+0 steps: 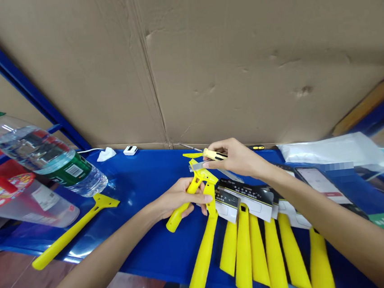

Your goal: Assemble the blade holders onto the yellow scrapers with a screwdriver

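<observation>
My left hand (pixel 183 199) is closed around the handle of a yellow scraper (pixel 175 219), its head raised toward my right hand. A second yellow scraper (pixel 205 260) crosses beside it, under my left fingertips. My right hand (pixel 236 158) grips a screwdriver (pixel 215 154) with a yellow and black handle, its thin shaft pointing left toward the back wall. A flat metal piece (pixel 199 165) shows below the screwdriver, between my right fingertips and the scraper head. Right of my hands lie several yellow scrapers (pixel 243 252) with black and white cards (pixel 251 197) over their heads.
On the blue table (pixel 141 180), a lone yellow scraper (pixel 67 230) lies at left, near a water bottle (pixel 75 169) and a plastic cup (pixel 51 203). A small white device (pixel 130 150) sits at the back. At right are a phone (pixel 319 181) and a plastic bag (pixel 328 151). Cardboard (pixel 225 68) stands behind.
</observation>
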A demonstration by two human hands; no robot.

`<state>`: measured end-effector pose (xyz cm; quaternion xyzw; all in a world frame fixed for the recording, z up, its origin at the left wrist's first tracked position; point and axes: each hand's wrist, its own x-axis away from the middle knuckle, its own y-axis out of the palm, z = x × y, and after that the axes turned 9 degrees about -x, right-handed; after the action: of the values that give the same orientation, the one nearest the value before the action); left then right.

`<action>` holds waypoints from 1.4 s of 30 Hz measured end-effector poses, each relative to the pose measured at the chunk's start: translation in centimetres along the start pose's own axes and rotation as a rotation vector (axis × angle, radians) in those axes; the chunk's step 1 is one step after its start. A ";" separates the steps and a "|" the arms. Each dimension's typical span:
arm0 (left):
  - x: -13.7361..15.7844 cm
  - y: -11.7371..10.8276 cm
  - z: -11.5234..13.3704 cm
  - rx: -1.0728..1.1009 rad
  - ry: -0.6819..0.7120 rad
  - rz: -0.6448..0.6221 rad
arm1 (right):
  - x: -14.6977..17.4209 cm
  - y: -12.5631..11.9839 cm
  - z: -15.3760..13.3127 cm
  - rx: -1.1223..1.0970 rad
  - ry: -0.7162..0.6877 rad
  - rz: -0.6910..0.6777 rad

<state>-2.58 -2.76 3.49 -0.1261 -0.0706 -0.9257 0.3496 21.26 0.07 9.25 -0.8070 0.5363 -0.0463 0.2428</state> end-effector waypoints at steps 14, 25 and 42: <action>-0.4 -0.3 -0.4 0.055 0.067 0.226 | 0.0 -0.6 -0.2 0.078 0.123 0.032; -0.9 -0.6 -0.4 0.182 0.254 0.557 | -0.4 3.3 1.1 -0.236 0.206 0.112; -0.8 -0.3 -0.1 0.133 0.253 0.652 | 0.0 4.7 0.2 -0.308 0.174 0.124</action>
<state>-2.19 -2.05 3.11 -0.0034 -0.0430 -0.7672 0.6400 17.41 -1.30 6.97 -0.7930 0.6047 -0.0179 0.0715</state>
